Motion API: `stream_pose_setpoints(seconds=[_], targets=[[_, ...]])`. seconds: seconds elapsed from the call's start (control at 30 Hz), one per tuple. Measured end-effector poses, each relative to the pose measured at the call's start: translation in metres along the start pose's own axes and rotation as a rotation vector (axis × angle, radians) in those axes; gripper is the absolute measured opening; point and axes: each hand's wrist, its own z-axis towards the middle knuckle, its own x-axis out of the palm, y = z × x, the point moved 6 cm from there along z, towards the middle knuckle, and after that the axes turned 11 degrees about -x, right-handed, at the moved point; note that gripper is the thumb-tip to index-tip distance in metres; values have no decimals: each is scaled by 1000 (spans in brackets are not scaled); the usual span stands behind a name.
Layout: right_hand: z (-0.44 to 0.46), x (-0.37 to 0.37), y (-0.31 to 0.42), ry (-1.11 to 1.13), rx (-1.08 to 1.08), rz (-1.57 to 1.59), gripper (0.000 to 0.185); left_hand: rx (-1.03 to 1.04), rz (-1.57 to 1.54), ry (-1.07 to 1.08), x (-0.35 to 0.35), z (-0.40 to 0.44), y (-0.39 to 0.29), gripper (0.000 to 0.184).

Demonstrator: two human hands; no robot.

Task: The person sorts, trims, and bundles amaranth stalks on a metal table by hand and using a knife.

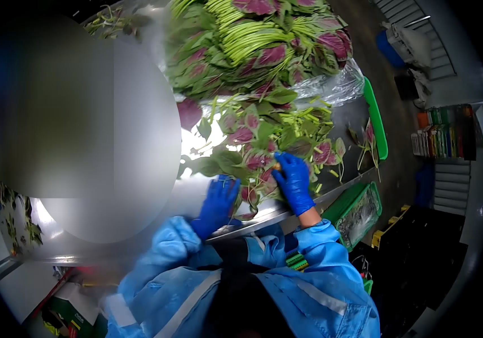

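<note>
Loose amaranth greens (258,143), green leaves with purple-red centres, lie scattered on the metal table (196,197) in front of me. My left hand (217,201), in a blue glove, rests flat at the near left edge of these leaves with its fingers stretched out. To the right, my gloved right hand (295,181) is closed at the near side of the leaves. Something small and yellowish shows at its fingertips, too little of it to name. Beyond the loose leaves, a large heap of amaranth (253,45) has its pale green stems lined up.
Clear plastic wrap (331,87) lies under the heap's right side. A green tray edge (375,121) borders the table at right, with a green crate (356,214) below. Stray leaves (365,143) lie near the right edge. A large blurred area covers the left.
</note>
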Motion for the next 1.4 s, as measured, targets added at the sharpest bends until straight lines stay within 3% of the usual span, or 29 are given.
stream_pose_setpoints(seconds=[0.03,0.07,0.1,0.13,0.2,0.3,0.33,0.4,0.47,0.53,0.6,0.63,0.73,0.83,0.93,0.97,1.07,1.23,1.33,1.4], targets=[[-4,9,-13,-22,-12,112,42,32,146,-100,15,22,-24,103],[-7,15,-27,28,-35,67,41,-31,-582,-36,-20,49,-39,103],[-3,9,-43,33,-9,59,38,-28,-619,200,-6,70,-61,107],[-3,1,-58,43,19,55,35,39,-573,19,2,82,-80,106],[-23,-23,-114,-252,169,132,34,102,-579,-47,-7,107,-110,101],[-50,-67,-172,-382,423,266,31,213,-774,249,-41,126,-122,94],[-60,-70,-185,-408,479,343,31,224,-828,165,-62,124,-107,84],[-62,-73,-177,-383,431,511,31,176,-930,79,-96,135,-66,67],[-44,-73,-134,-296,196,475,32,-79,-955,-250,-115,132,-5,49],[-15,-69,-93,68,-5,301,33,-257,-833,-423,-113,123,59,44],[2,-46,-80,206,-260,227,37,-442,-689,-514,-119,112,110,43],[23,-54,-66,330,-272,118,40,-445,-637,-569,-124,109,130,42],[111,-71,-52,170,-177,574,44,-576,-543,-607,-115,98,178,49],[246,-132,-1,-136,-463,353,51,-702,-631,-584,-87,95,215,65],[366,-133,26,-302,-716,197,62,-732,-708,-612,-23,89,241,65],[404,-121,25,-253,-682,155,67,-744,-688,-573,-19,92,239,72],[497,-77,21,-228,-706,-111,78,-883,-545,-533,-21,88,240,58],[592,-8,15,-32,-645,-411,94,-885,-563,-517,-41,93,241,56],[616,21,3,318,-532,-371,93,-865,-566,-530,-42,96,243,57],[617,23,6,343,-528,-373,86,-886,-607,-531,-47,99,242,56]])
